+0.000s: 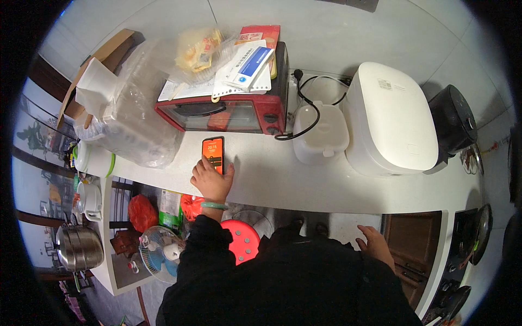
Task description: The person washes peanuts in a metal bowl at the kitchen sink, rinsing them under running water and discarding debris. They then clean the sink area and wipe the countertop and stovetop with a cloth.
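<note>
A smartphone point(213, 150) with a lit orange screen lies face up on the white countertop point(261, 179), in front of a red toaster oven point(267, 106). My left hand point(212, 178), with a pale green bangle at the wrist, is over the phone's lower end; a finger rests on or just above the screen, and the hand grips nothing. My right hand point(376, 243) hangs below the counter's front edge at the right, near dark wooden cabinet doors, fingers apart and holding nothing. Papers and a blue-and-white box point(249, 68) lie on top of the oven.
Plastic-wrapped goods point(142, 122) stand left of the oven. A black power cable point(312, 106) trails over a white lidded container point(322, 132), beside a large white appliance point(391, 118). Below are a red stool point(240, 241) and a fan point(161, 254); a steel pot point(79, 246) sits at left.
</note>
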Motion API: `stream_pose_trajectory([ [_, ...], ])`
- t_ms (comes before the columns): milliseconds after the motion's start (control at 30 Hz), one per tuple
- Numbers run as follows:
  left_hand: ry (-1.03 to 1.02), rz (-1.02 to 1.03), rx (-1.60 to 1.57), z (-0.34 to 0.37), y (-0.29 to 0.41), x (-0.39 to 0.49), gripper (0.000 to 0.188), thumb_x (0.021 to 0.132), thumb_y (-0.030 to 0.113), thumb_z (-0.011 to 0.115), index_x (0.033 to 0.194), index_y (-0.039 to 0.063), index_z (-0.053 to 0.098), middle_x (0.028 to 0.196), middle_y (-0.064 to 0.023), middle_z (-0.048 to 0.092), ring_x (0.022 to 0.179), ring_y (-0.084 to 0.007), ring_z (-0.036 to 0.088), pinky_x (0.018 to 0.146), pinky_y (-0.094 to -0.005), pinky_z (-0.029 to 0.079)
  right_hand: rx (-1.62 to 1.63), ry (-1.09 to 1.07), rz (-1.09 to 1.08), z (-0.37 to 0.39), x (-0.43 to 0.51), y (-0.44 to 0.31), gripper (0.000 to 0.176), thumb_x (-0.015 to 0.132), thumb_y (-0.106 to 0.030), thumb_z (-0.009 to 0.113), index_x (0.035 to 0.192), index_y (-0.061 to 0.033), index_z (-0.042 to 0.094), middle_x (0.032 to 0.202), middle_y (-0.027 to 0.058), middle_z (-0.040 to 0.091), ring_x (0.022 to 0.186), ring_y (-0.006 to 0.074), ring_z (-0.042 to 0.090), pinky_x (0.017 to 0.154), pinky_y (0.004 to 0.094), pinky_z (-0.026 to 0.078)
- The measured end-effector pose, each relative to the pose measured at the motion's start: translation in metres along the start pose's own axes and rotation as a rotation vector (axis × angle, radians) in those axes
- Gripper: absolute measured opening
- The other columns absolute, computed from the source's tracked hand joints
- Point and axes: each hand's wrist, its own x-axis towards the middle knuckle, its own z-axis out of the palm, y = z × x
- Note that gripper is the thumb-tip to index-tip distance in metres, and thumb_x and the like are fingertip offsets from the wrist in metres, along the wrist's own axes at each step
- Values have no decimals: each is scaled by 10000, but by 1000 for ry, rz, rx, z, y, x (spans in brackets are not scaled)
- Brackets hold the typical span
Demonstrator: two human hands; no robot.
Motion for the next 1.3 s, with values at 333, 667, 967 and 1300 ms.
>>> stream_pose_trajectory([
  [333,-372,830,-881,-2,116,-61,182,688,79,634,869,75,625,918,-105,640,858,-309,592,773,-406,450,43,54,90,24,-35,14,388,837,-127,604,1199,-20,517,1096,198,580,1009,369,556,854,419,467],
  [667,-718,1250,-953,-57,203,-149,108,814,87,577,896,32,619,880,-141,605,857,-340,548,780,-429,431,22,481,366,15,-167,107,290,853,-178,566,1128,-87,586,1038,159,615,944,346,594,796,426,501],
  [967,-1025,1384,-817,-90,312,-295,59,802,71,598,833,26,619,744,-143,592,757,-356,573,688,-450,451,-565,712,945,-21,-414,367,163,769,-123,558,887,-60,650,929,104,621,886,289,594,747,383,508],
  [1300,-1164,1843,-268,-169,436,-426,53,804,96,602,775,78,642,777,-116,633,739,-317,598,633,-416,480,-374,522,696,-71,-460,515,238,828,-136,507,968,-65,686,1061,117,627,1033,293,572,873,389,478],
])
